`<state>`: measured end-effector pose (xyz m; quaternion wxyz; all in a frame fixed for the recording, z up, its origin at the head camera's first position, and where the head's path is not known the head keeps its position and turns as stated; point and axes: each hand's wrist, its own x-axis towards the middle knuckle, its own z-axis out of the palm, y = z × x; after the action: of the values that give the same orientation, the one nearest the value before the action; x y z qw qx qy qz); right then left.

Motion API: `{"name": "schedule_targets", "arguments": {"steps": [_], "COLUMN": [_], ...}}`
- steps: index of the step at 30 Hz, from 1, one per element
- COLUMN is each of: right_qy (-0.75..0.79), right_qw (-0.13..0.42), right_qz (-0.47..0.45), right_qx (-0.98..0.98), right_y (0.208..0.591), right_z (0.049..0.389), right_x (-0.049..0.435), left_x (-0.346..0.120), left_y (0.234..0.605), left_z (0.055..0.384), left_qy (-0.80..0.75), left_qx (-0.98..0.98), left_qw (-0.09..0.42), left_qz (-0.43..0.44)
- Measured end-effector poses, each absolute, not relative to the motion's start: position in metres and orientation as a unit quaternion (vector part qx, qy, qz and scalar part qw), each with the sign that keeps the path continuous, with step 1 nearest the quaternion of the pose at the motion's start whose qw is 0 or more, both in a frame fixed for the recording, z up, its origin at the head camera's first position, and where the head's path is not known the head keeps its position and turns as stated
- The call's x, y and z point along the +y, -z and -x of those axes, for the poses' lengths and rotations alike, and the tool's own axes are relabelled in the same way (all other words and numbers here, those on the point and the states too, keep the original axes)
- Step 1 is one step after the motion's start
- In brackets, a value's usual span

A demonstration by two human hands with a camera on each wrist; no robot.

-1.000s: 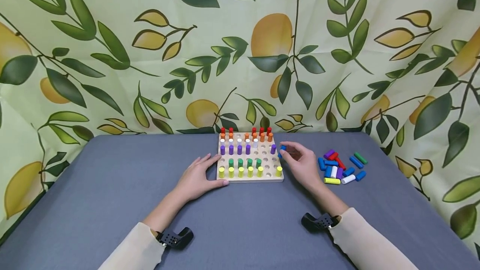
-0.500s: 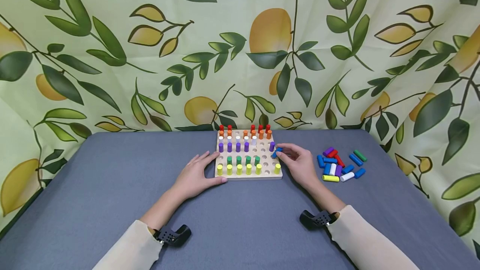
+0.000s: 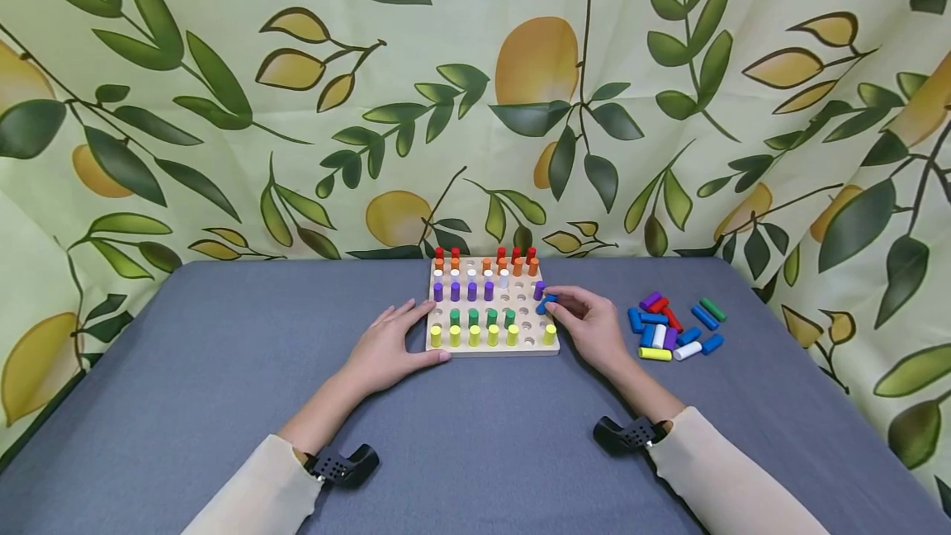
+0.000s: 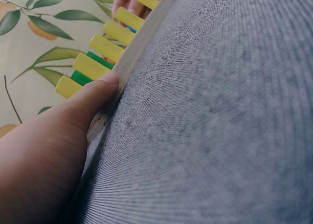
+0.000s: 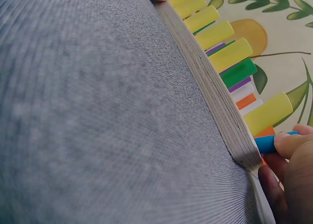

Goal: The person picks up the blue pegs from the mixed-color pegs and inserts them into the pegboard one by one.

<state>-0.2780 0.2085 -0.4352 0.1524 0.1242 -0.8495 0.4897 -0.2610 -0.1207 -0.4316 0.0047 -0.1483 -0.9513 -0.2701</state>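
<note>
A wooden pegboard [image 3: 490, 352] bears rows of red, orange, white, purple, green and yellow pegs, with some bare holes. My left hand [image 3: 385, 353] rests at its left side, fingertips touching the edge, the thumb [image 4: 105, 84] against the front edge in the left wrist view. My right hand [image 3: 590, 324] pinches a blue peg [image 3: 546, 304] between thumb and fingers, tilted over the right end of the board, between a purple peg [image 3: 539, 291] and a yellow peg [image 3: 550, 334]. In the right wrist view the blue peg [image 5: 266, 144] appears behind the board's near corner; its lower end is hidden.
Right of the right hand lies a loose pile of pegs [image 3: 657, 337], mostly blue, with white, red, purple, yellow and green ones. A grey cloth [image 3: 475, 444] covers the table. Behind it hangs a leaf-and-fruit patterned curtain [image 3: 416, 147].
The right hand has carried the blue peg from beside the board's right edge to over it, and the peg has gone from upright to tilted. The left hand keeps its place on the board.
</note>
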Motion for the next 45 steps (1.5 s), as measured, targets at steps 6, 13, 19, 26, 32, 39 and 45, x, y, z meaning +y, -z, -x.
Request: {"name": "schedule_targets", "arguments": {"steps": [6,13,19,26,32,39,45], "right_qy": [-0.479,-0.465,-0.425,-0.406,-0.415,-0.417,-0.373], "right_qw": [0.153,0.149,0.151,0.144,0.131,0.101,0.081], "right_qz": [-0.12,-0.113,-0.143,-0.159,-0.151,-0.161,-0.16], "right_qx": [-0.856,-0.865,-0.881,-0.888,-0.887,-0.889,-0.91], "right_y": [0.434,0.434,0.433,0.432,0.432,0.425,0.406], "right_z": [0.278,0.277,0.277,0.278,0.277,0.277,0.278], "right_x": [0.207,0.206,0.206,0.205,0.206,0.21,0.224], "left_x": [-0.121,-0.121,-0.121,-0.121,-0.121,-0.122,-0.121], "left_y": [0.431,0.431,0.43,0.43,0.432,0.434,0.433], "left_z": [0.261,0.26,0.26,0.261,0.261,0.26,0.26], "left_qy": [0.27,0.27,0.269,0.267,0.272,0.272,0.269], "left_qx": [-0.951,-0.951,-0.951,-0.952,-0.951,-0.951,-0.952], "left_qw": [0.007,0.006,0.008,0.005,0.0,0.005,0.002], "left_qz": [0.149,0.149,0.151,0.149,0.146,0.147,0.149]}}
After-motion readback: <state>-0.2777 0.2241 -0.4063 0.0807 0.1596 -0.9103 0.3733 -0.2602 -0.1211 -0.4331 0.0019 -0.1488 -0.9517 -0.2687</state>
